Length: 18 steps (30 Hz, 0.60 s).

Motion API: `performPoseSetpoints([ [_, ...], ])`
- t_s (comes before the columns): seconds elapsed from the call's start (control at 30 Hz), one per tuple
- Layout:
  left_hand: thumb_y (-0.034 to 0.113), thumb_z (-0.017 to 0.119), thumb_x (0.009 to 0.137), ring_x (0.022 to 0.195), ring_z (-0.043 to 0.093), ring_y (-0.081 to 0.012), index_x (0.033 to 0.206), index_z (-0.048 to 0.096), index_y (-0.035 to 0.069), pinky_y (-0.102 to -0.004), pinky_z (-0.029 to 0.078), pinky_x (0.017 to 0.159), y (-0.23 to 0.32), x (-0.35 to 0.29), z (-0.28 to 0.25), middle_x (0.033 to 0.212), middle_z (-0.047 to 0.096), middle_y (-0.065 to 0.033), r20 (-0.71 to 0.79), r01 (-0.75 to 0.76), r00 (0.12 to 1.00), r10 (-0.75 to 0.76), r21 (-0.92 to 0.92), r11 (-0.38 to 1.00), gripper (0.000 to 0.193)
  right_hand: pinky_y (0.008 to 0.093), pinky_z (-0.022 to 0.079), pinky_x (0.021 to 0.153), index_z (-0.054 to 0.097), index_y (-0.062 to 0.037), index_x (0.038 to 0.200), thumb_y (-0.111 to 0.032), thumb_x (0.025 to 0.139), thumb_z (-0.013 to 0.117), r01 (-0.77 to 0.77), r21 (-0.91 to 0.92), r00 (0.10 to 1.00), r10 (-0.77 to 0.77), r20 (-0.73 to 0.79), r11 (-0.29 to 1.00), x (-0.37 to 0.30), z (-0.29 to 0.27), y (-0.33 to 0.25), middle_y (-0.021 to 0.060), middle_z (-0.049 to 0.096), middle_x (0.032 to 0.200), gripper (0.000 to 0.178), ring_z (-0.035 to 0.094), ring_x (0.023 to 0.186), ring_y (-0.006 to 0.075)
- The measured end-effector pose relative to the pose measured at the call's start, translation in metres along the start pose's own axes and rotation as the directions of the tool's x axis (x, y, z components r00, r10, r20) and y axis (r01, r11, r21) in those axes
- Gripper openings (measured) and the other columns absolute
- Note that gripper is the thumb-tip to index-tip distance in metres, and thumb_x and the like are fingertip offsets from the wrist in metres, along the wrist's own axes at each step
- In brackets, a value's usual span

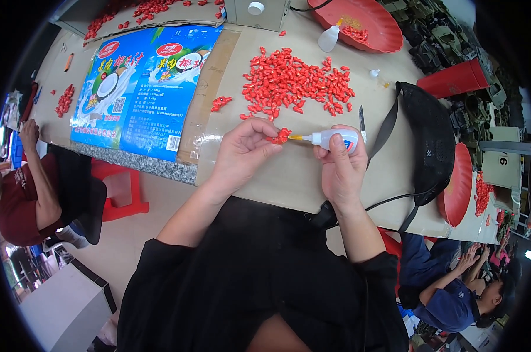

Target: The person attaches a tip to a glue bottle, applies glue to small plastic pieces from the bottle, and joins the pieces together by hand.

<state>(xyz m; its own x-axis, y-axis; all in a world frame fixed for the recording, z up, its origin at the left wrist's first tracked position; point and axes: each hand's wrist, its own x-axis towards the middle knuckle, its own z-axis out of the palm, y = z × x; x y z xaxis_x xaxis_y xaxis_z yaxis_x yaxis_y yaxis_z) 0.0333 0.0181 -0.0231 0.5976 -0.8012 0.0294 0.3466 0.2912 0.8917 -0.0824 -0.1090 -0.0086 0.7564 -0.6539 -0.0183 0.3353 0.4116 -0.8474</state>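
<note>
Between the fingertips of my left hand [245, 149] is a small red molded piece [282, 136]. My right hand [343, 167] grips a white glue bottle [339, 139], its yellowish nozzle pointing left. The nozzle tip meets the red piece or lies right beside it; I cannot tell which. Beyond my hands spreads a pile of similar small red pieces [295, 82]. A larger red piece [220, 104] lies apart, to the left of the pile.
A blue printed cardboard sheet [142, 94] covers the table's left part. At the back stand a red dish [388, 38] and another white bottle [328, 39]. A black bag [435, 141], a knife blade [362, 120] and a red box [453, 79] are on the right. Other people sit at both sides.
</note>
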Motion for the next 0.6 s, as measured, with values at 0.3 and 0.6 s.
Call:
performPoseSetpoints([
  [0.3,-0.013,0.053,0.072,0.087,0.049,-0.0082,0.086,0.047,0.001,-0.0209,0.041,0.078,0.0014,-0.0009,0.0007,0.091,0.046,-0.0033,-0.004,0.004,1.0,-0.004,0.017,1.0,0.021,0.0229,0.039,0.059,0.044,-0.001,0.095,-0.012,0.082,0.054,0.034,-0.08,0.999,-0.035,-0.016,0.996,-0.0012,0.0007,-0.0011,0.0052,0.05,0.077,0.02,0.047,0.064,0.0109],
  [0.6,-0.014,0.053,0.072,0.088,0.049,-0.0086,0.086,0.047,0.001,-0.0212,0.041,0.079,0.001,-0.0004,0.0002,0.092,0.046,-0.0036,-0.003,-0.005,1.0,0.005,0.026,1.0,0.021,0.0221,0.039,0.058,0.044,-0.0012,0.095,-0.012,0.081,0.055,0.031,-0.088,0.999,-0.034,-0.035,0.996,-0.0021,-0.0012,-0.0021,0.0046,0.05,0.076,0.021,0.046,0.063,0.0096],
])
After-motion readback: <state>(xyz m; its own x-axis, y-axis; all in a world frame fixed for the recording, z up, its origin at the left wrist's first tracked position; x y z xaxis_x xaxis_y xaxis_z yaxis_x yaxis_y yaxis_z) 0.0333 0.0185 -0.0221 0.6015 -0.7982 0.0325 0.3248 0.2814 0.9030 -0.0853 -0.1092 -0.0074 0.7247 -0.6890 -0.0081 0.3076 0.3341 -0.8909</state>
